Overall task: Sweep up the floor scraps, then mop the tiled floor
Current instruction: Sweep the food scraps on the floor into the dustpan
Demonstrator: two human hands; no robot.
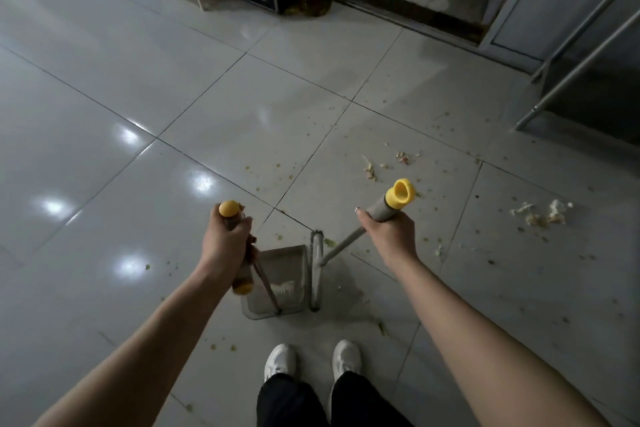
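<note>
Between the left hand (227, 239), gripping the dustpan (277, 279) handle, and the right hand (389, 230), gripping the broom (316, 270) handle, the dustpan sits on the floor (138, 87), broom head just beside its right edge. Scraps (540, 213) lie right of the right hand, some farther off.

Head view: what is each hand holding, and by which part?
Left hand grips the dustpan by its long handle near the yellow top; right hand grips the broom handle just below its yellow cap.
</note>
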